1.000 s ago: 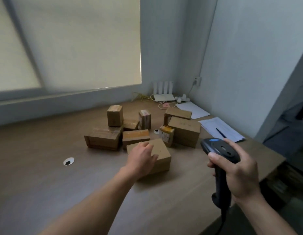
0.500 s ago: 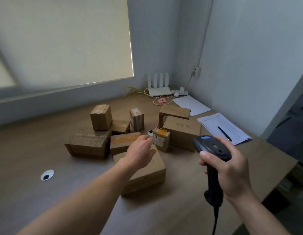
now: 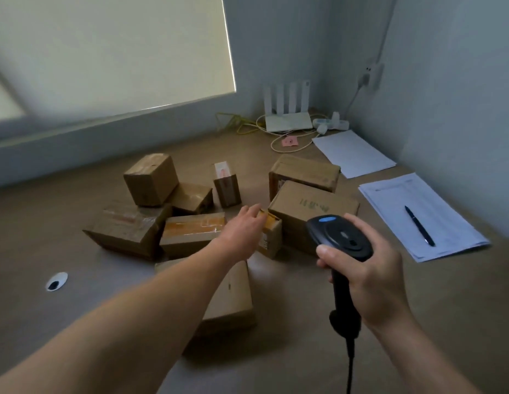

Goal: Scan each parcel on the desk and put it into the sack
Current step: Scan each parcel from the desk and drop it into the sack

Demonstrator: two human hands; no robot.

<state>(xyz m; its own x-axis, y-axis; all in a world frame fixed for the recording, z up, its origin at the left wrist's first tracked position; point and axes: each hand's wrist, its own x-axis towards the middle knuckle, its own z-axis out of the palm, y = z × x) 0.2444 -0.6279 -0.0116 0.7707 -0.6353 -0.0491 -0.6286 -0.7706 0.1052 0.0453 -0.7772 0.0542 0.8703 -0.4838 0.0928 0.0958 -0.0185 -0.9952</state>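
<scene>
The left hand (image 3: 244, 231) is stretched over the top edge of a small yellow-taped parcel (image 3: 271, 240), which is set on the desk (image 3: 76, 322) between a flat taped box (image 3: 190, 231) and a large box (image 3: 313, 211) (a grip cannot be told, the fingers being hidden). The scanner (image 3: 341, 237) is held upright, its handle wrapped by the right hand (image 3: 372, 271). Open desk is seen at the left, round the cable hole (image 3: 56, 281); papers (image 3: 446, 223) are laid along the right edge.
</scene>
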